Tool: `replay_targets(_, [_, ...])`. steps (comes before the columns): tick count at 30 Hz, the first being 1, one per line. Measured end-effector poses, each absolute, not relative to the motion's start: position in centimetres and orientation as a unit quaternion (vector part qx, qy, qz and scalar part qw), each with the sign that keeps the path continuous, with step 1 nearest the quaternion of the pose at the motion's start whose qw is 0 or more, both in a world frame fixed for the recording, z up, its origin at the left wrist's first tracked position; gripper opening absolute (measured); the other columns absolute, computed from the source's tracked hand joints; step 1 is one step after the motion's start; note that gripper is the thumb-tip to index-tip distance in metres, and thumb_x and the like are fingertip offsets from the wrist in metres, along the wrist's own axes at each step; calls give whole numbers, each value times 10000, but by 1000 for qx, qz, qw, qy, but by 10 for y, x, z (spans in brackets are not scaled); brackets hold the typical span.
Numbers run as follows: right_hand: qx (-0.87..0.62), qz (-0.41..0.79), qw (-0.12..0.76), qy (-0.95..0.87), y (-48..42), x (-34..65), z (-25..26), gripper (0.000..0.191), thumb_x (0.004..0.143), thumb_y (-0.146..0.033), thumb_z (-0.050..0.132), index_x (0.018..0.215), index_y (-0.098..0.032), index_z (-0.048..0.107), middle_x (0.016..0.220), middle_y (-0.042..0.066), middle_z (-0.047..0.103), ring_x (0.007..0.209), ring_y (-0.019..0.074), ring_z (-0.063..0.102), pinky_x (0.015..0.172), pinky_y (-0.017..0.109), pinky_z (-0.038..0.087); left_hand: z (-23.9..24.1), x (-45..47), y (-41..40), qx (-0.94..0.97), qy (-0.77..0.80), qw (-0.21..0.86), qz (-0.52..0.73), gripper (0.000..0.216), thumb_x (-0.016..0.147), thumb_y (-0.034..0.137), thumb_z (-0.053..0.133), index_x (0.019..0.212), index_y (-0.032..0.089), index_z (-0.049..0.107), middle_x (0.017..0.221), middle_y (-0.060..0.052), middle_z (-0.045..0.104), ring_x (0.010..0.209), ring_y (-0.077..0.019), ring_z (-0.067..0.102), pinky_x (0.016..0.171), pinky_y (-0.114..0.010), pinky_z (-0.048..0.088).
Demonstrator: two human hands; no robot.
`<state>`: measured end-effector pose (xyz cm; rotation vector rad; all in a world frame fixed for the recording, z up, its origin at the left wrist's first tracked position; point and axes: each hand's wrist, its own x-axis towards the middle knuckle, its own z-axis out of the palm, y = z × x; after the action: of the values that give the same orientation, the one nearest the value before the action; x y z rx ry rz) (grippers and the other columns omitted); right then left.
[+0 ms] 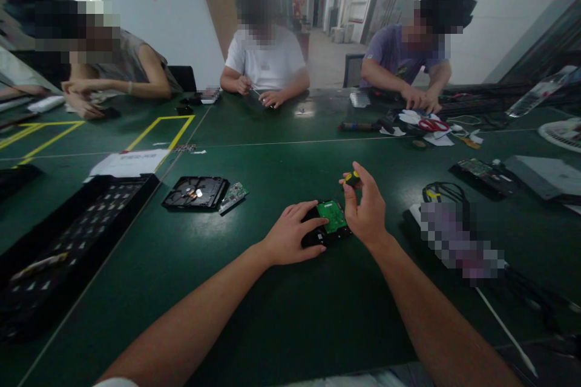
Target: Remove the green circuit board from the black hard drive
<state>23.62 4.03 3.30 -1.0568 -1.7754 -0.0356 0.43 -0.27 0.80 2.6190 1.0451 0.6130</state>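
A hard drive point(327, 236) lies on the green table in front of me with its green circuit board upward. My left hand point(293, 233) grips it from the left, fingers across its top and thumb at the near edge. Just right of the drive, my right hand point(367, 208) is raised and closed on a short screwdriver with a yellow and black handle point(351, 178). I cannot make out the screwdriver's tip. To the left sits another black drive body point(196, 193), with a loose circuit board point(234, 198) beside it.
A long black tray point(86, 217) stands at the left, near a paper sheet point(124, 163). A power strip with cables point(415, 217), another drive point(483, 176) and a grey box point(544, 172) lie at the right. Several people work across the table.
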Motion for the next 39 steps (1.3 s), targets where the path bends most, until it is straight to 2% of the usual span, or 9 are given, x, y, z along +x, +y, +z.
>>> replay_targets(21, [-439,-40,504,-743,39,236,35,530,1048,-319,528,1560,-270,400,1290,130,663,954,252,691,874,479,616,9,4,-3,900,363,129,206,646,888,597,695,1438,274,598,1643,-151,350,1481,-381,391,1176,-582,366])
replay_targets(39, [-441,-48,509,-737,39,235,35,541,1031,-319,568,1548,-276,414,1302,122,659,949,247,689,882,470,614,6,4,-2,900,361,127,211,650,893,600,687,1449,278,590,1635,-154,361,1481,-382,388,1173,-583,365])
